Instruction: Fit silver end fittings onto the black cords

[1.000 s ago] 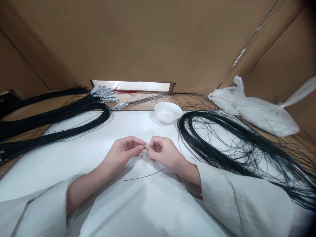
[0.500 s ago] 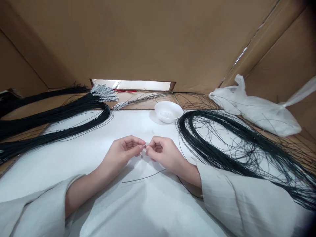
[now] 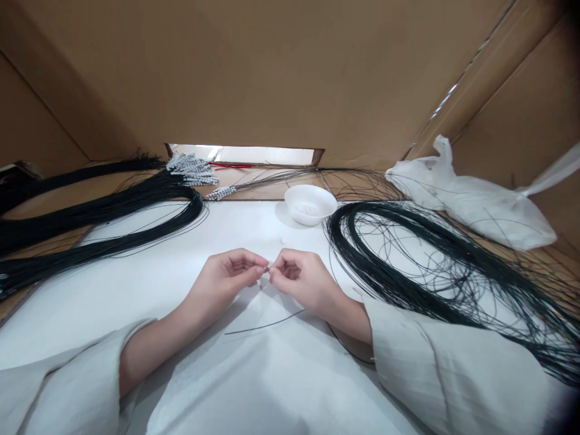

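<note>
Over the white tabletop (image 3: 136, 302), my left hand (image 3: 226, 278) and my right hand (image 3: 309, 281) meet fingertip to fingertip, each in a pinch. Between the tips is a tiny dark reddish thing, too small to name. A thin dark cord (image 3: 267, 326) shows below, its free end pointing left. It passes out of sight under my right hand and shows again by the right wrist. Whether the fingers grip this cord is hidden.
A white bowl (image 3: 310, 205) stands beyond my hands. Dark cord bundles lie left (image 3: 149, 232) and right (image 3: 385, 272), the right one loose and tangled. White-wrapped cord ends (image 3: 193, 169) and a white plastic bag (image 3: 493, 208) sit farther back, before a cardboard wall (image 3: 290, 72).
Both hands keep their pinch at nearly the same spot. The fingertips have shifted only very slightly; the cord and bowl look unmoved on the table.
</note>
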`<action>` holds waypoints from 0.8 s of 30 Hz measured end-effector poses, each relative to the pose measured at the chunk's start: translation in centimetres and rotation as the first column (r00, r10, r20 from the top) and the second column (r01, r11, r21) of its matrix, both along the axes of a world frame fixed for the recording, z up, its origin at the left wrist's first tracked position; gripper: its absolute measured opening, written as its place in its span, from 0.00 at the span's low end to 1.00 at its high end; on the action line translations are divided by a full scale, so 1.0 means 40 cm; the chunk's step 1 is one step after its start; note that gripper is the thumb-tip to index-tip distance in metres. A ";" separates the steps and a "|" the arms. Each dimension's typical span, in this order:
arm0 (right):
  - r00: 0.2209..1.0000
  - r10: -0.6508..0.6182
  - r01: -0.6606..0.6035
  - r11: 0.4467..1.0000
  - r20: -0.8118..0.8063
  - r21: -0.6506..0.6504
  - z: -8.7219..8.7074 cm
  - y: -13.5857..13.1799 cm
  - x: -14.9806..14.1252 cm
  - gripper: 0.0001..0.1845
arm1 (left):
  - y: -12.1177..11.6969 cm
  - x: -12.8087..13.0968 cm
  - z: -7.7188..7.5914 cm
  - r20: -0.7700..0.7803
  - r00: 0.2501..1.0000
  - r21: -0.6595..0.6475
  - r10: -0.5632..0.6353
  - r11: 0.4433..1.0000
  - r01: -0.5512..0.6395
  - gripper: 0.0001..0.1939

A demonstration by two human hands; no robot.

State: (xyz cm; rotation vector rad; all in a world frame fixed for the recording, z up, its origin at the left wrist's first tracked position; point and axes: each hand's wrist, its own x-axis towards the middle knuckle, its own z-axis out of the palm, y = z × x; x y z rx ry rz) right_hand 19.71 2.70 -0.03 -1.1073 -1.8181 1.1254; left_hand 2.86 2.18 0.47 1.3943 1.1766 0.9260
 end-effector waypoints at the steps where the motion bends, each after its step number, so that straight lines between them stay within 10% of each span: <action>1: 1.000 0.003 -0.003 1.000 0.001 0.006 0.000 0.000 0.000 0.05 | 0.000 0.000 0.001 -0.001 1.000 0.001 -0.002 1.000 0.002 0.06; 24: 0.999 0.027 -0.028 0.998 -0.026 -0.049 0.003 0.003 -0.004 0.04 | 0.003 -0.003 0.002 -0.088 0.994 0.065 -0.067 0.995 0.072 0.08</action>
